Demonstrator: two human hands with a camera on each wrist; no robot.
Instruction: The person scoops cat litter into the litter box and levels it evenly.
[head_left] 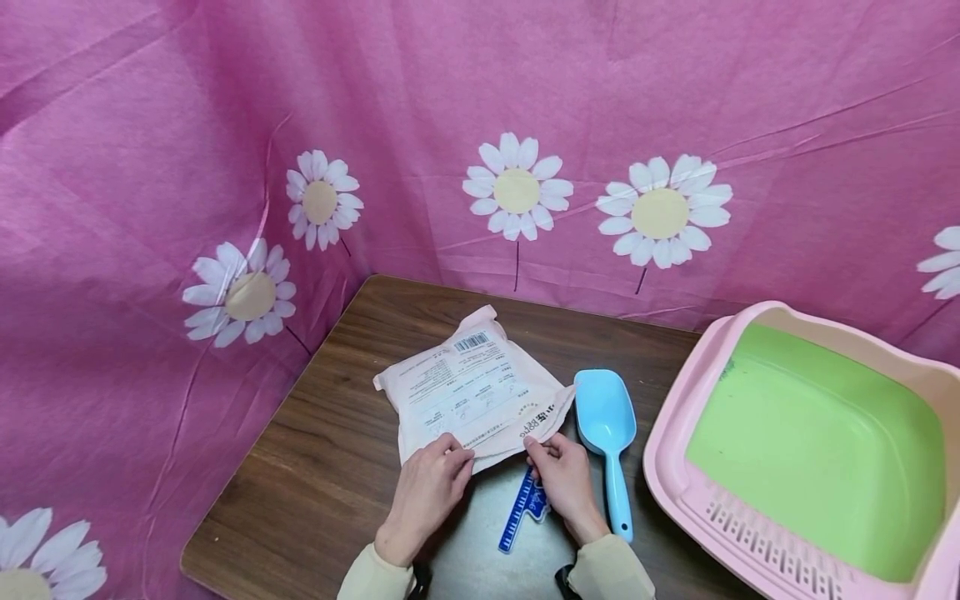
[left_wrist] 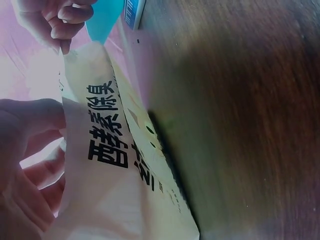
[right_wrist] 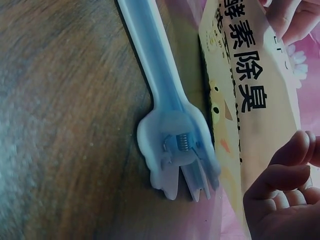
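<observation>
A pale pink printed bag (head_left: 457, 392) with a barcode lies on the table, its near edge lifted. My left hand (head_left: 429, 493) pinches that edge near its middle, thumb on the near side in the left wrist view. My right hand (head_left: 564, 477) pinches the edge near its right corner with thumb and forefinger. Dark lettering marks the folded front of the bag (left_wrist: 107, 125). Just below the right hand lies a blue bag clip (head_left: 516, 521); its spring shows on the clip (right_wrist: 175, 135) in the right wrist view. Whatever is inside the bag is hidden.
A light blue scoop (head_left: 604, 408) lies right of the bag, handle toward me. Farther right stands a pink litter box (head_left: 667, 433) with a green inside and a slotted front ledge. Pink flowered cloth (head_left: 420, 100) hangs behind and left of the brown table (head_left: 300, 467).
</observation>
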